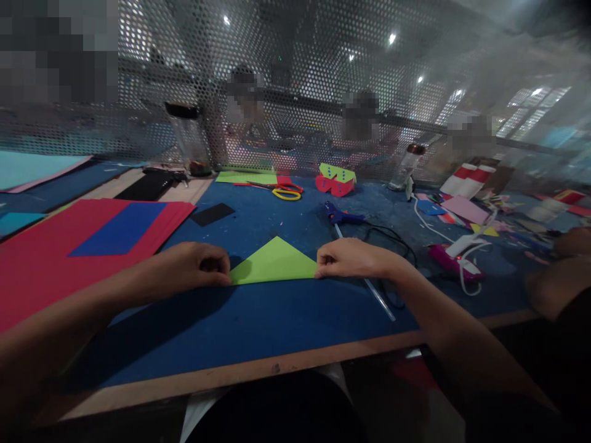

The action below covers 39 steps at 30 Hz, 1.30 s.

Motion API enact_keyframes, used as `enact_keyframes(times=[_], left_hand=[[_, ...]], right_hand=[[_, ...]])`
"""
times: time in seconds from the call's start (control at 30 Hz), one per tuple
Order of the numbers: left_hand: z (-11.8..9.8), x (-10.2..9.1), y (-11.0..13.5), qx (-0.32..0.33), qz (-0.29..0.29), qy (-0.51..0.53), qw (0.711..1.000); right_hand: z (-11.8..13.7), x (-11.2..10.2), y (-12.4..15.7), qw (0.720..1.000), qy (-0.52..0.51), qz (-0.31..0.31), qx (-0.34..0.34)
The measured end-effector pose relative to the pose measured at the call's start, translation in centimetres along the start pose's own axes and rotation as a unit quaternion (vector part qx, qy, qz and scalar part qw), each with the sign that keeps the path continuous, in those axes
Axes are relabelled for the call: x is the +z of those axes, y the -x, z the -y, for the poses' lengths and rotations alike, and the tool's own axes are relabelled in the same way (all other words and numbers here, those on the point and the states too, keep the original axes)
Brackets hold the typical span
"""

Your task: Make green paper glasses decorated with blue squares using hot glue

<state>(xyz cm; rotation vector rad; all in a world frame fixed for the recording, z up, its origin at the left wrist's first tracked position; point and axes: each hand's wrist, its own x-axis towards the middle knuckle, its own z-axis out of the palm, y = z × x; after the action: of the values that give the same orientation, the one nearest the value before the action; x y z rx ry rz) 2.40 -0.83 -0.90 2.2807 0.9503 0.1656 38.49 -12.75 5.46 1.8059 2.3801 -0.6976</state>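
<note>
- The blue table carries everything. Its wooden near edge runs just in front of the person, whose lap is dark below it.
- A mesh screen stands along the far edge. The people behind it are too blurred to make out.
- A stack of red sheets lies at the left edge with a blue sheet on top. The picture cuts off its near end.
- Another person's arm comes in at the right edge, and its hand is out of view.
- The green paper, a flat triangle with its point towards the far edge, lies mid-table, nearer the near edge.
- The left hand has its fingers curled together on the paper's left corner.
- The right hand is pinched shut on the right corner. From here I'd keep both corners level and the long edge taut, pressing evenly so the crease stays sharp. The fingertips hide both corners, so I can't tell how well the layers line up.
- A glue gun lies beyond the right hand.
- Yellow-handled scissors rest near the far edge.
</note>
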Motion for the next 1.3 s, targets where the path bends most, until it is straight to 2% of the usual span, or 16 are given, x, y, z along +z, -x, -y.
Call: enact_keyframes(times=[0.23, 0.4, 0.63, 0.87, 1.1, 1.3], left_hand=[[-0.9, 0.2, 0.2, 0.028, -0.014, 0.019, 0.999], [-1.8, 0.2, 0.6, 0.019, -0.013, -0.005, 1.000], [-1.5, 0.3, 0.6, 0.013, -0.002, 0.013, 1.000], [-2.5, 1.2, 0.9, 0.020, -0.033, 0.013, 0.999], [-4.1, 3.1, 1.0, 0.049, -0.121, -0.017, 0.991], [-4.5, 3.5, 0.8, 0.061, -0.136, -0.033, 0.988]], right_hand=[[0.3, -0.2, 0.1, 1.000, 0.001, 0.004, 0.001], [0.5, -0.3, 0.2, 1.000, 0.002, 0.002, 0.005], [0.2, -0.2, 0.0, 1.000, 0.010, 0.003, 0.003], [0.0, -0.1, 0.0, 1.000, 0.004, 0.000, -0.004], [-0.2, -0.1, -0.1, 1.000, 0.006, 0.005, -0.005], [0.1, -0.2, -0.1, 1.000, 0.013, 0.009, 0.001]])
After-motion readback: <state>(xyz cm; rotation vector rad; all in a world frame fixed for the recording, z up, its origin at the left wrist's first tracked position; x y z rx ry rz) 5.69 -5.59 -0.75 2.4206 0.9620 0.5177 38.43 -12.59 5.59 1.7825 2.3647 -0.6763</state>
